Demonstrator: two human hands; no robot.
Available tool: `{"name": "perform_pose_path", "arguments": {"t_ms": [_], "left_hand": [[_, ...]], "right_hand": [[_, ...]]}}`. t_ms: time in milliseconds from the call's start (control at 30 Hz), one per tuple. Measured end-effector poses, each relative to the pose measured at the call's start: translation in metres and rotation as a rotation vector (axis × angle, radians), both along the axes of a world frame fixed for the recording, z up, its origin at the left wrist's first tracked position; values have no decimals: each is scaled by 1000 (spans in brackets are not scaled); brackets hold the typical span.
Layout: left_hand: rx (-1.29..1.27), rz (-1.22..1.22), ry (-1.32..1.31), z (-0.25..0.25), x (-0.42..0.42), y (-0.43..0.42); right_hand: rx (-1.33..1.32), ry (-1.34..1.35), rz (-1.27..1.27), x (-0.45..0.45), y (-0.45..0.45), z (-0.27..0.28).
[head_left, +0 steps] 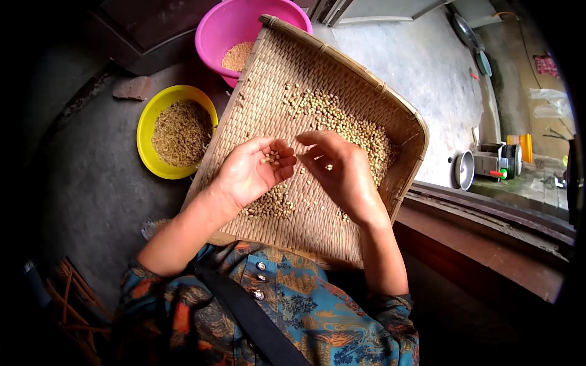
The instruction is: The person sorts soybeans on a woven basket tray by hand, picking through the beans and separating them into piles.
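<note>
A large woven bamboo winnowing basket (259,113) lies tilted across my lap. Small tan, bean-like kernels (360,135) are heaped along its right side, with a smaller patch near my left wrist. Over the middle of the weave, my left hand (256,169) is turned palm up, its fingers curled around several kernels (271,158). Close beside its fingertips is my right hand (342,168), back upward and fingers bent inward. A pale kernel shows by its curled fingers; whether more is gripped there is hidden.
Left of the basket, a yellow bowl (141,137) holds brown husk-like bits. Behind it stands a pink basin (210,30) with orange-tan grains. A brick piece (131,88) lies on the floor. At right are a door sill (488,235) and a metal bowl (465,171).
</note>
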State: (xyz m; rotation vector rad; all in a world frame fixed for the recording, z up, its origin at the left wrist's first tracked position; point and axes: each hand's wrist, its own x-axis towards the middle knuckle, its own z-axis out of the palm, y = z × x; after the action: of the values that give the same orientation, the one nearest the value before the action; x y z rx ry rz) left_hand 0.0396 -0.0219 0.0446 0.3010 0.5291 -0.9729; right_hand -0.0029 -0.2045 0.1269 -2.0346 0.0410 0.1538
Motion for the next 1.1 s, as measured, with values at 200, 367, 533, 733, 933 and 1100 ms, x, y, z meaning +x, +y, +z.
{"name": "perform_pose_path", "arguments": {"t_ms": [200,367,533,733,933,1100], "left_hand": [[66,167,-83,-4,0,17],[125,239,-72,-13,-4,25],[106,236,-63,-17,-7,25],[95,230,-62,-17,-9,24],[99,216,-54,-20,-10,22],[105,215,-57,-20,-10,24]], "right_hand": [[-389,-235,-11,-13,-2,-31],[-417,-149,97,-29,3,-47],[-559,-63,188,-40,11,-73],[-655,-87,180,-38,27,-93],[-739,-79,270,-36,29,-96],[-776,-42,286,-34,32,-96]]}}
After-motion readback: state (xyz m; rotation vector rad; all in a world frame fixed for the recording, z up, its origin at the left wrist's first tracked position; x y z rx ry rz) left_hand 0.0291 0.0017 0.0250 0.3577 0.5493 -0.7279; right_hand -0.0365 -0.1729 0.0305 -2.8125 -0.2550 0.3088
